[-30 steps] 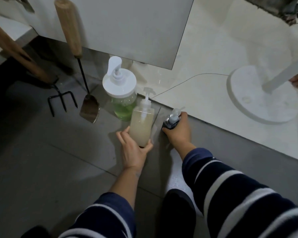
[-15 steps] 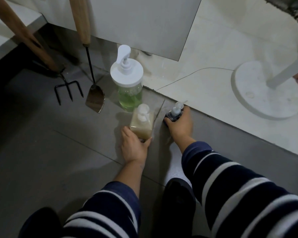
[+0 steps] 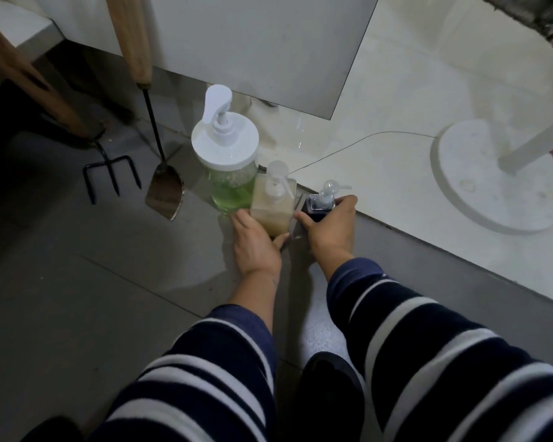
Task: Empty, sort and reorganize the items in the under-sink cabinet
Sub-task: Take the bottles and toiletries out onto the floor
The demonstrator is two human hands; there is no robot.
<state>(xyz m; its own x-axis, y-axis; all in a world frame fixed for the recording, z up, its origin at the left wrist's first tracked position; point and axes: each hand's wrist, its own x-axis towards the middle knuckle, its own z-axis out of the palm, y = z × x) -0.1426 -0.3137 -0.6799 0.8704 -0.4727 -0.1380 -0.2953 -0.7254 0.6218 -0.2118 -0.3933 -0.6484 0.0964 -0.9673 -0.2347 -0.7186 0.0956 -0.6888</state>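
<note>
My left hand (image 3: 256, 242) grips a square pump bottle of cloudy beige liquid (image 3: 273, 207) standing on the grey floor. My right hand (image 3: 331, 226) is closed around a small dark pump bottle (image 3: 321, 199) just to its right. Touching the beige bottle on its left stands a large round pump jar with a white lid and green liquid (image 3: 227, 161). All three sit in a row in front of the white cabinet door (image 3: 262, 49).
A black hand fork (image 3: 110, 173) and a metal trowel (image 3: 165, 191), both with wooden handles, lean at the left against the cabinet. A round white stand base (image 3: 492, 173) sits on the pale tiles at right. Another person's hand shows at the right edge.
The beige bottle was lowered from a raised hold and set upright on the floor, then pushed back against the green jar. The dark bottle stayed in my right hand, closer to the beige one.
</note>
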